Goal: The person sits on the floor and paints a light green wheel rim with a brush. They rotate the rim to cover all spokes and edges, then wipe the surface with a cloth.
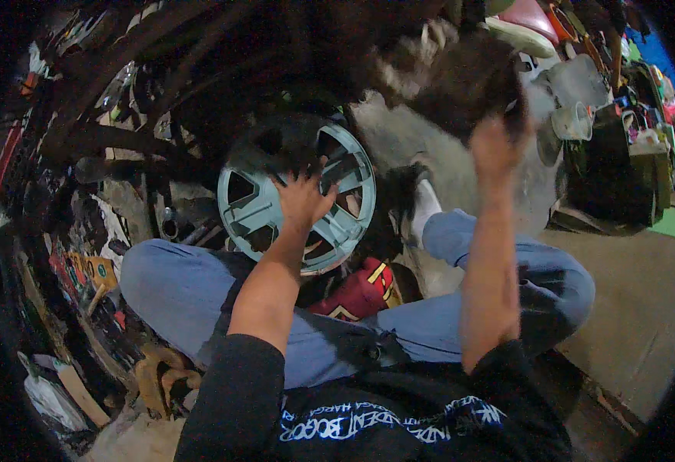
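A pale grey-green spoked wheel cover [343,225] lies between my legs, its upper part in dark shadow. My left hand [304,202] rests on its middle with fingers spread, gripping nothing. Up to the right, well apart from the wheel cover, my right hand [499,142] is raised and smeared by motion. Its fingers look closed. Against it is a large dark blurred mass [468,81], perhaps cloth; its kind is not clear. A dark red and yellow item [360,292] lies just below the wheel cover, in front of my lap.
My bent legs in jeans [176,289] frame the wheel cover. Metal parts and clutter [106,269] crowd the left side. A clear plastic cup [572,122] and a dark box [607,169] stand at the right. Grey concrete floor [414,142] shows beyond my foot.
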Demonstrator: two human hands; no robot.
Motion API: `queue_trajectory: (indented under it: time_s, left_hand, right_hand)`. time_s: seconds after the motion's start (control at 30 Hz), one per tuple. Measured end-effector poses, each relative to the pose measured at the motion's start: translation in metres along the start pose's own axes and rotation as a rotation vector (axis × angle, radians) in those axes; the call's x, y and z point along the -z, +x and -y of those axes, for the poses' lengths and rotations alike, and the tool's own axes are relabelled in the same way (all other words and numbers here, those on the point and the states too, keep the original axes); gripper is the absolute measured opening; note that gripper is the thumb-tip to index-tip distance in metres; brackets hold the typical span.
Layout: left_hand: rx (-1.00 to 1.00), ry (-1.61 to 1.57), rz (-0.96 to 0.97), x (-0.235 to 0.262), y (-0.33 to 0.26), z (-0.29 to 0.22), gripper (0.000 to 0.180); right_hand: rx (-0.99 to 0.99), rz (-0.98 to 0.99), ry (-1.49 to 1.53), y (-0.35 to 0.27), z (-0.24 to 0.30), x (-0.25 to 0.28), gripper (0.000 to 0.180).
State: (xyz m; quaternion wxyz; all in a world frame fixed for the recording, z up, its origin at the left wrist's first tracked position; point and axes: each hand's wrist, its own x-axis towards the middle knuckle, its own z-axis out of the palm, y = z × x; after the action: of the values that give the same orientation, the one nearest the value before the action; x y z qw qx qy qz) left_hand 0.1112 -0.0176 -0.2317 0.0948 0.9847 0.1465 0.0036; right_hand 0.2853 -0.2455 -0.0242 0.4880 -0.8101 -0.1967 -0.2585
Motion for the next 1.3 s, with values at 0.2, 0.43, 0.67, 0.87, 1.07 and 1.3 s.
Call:
queue_trajectory:
  time_s: [0.2, 0.43, 0.67, 0.87, 1.07, 1.3]
  left_hand:
    - [-0.064, 0.08, -0.058, -0.012, 0.003, 0.012, 0.066]
    - [-0.155, 0.009, -0.019, 0.002, 0.005, 0.009, 0.059]
    - [-0.167, 0.037, 0.089, 0.003, 0.018, 0.006, 0.061]
    - [-0.161, -0.011, -0.063, -0.012, 0.021, 0.01, 0.055]
    - [-0.306, -0.005, 0.017, 0.004, 0.012, 0.012, 0.055]
    - [-0.281, 0.002, 0.026, 0.005, 0.013, 0.006, 0.053]
  right_hand:
    - [-0.414, 0.405, 0.001, -0.164, -0.058, -0.057, 0.067]
    - [-0.393, 0.456, -0.096, -0.243, -0.039, -0.072, 0.055]
    - [-0.338, 0.529, -0.135, -0.254, -0.045, -0.072, 0.06]
    - [-0.287, 0.597, -0.241, -0.237, -0.054, -0.075, 0.059]
    - [-0.318, 0.645, -0.249, -0.235, -0.054, -0.074, 0.063]
    - [-0.296, 0.763, -0.282, -0.181, -0.073, -0.091, 0.056]
